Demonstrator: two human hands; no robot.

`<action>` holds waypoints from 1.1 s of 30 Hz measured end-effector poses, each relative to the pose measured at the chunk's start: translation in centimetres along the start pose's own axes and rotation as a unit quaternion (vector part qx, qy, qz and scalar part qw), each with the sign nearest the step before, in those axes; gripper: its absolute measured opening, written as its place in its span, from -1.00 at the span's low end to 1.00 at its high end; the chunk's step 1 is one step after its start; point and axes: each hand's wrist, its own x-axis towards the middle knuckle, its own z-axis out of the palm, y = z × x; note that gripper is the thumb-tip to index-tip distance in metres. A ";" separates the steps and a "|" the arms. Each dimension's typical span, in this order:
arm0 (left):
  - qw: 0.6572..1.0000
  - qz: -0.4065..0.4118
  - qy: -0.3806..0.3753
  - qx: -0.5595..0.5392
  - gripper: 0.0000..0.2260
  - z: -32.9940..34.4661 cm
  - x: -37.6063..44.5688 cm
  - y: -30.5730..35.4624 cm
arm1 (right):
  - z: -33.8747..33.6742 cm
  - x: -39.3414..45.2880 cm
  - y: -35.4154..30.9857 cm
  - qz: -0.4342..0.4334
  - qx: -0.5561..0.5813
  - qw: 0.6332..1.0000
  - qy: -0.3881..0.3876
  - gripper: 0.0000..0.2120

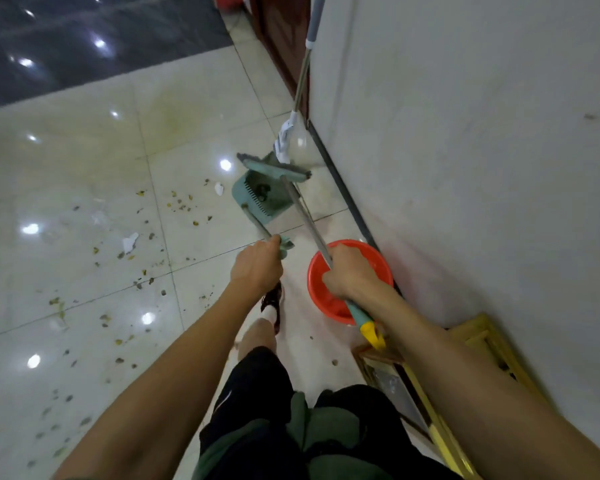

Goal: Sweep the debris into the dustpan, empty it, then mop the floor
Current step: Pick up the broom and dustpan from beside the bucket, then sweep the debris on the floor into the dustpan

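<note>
My left hand grips the handle of a teal dustpan, whose pan sits out ahead over the pale tiles. My right hand grips the metal shaft of a teal broom; its brush head hangs just above the dustpan. The broom's teal and yellow handle end sticks out behind my right wrist. Debris of small brown and yellow bits and white paper scraps is scattered over the floor to the left. A mop with a white head leans against the wall corner beyond the dustpan.
A red bucket stands on the floor under my right hand, close to the white wall. A gold-framed object lies by the wall at lower right. Dark tiles begin at the far left. My legs and one foot are below.
</note>
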 end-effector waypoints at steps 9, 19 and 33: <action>0.991 -0.113 0.024 -0.074 -0.60 2.4 -14.4 -4.3 | 3.7 -7.7 1.3 -0.071 0.008 0.997 -0.019 -0.86; 0.963 -0.226 0.021 -0.146 -0.58 7.7 -26.6 -10.7 | 12.6 -12.8 0.5 -0.068 0.029 0.992 -0.102 -0.95; 0.953 -0.245 -0.013 -0.179 -0.68 15.8 -43.6 -22.9 | 28.2 -23.9 -2.1 0.025 0.038 0.997 -0.058 -0.64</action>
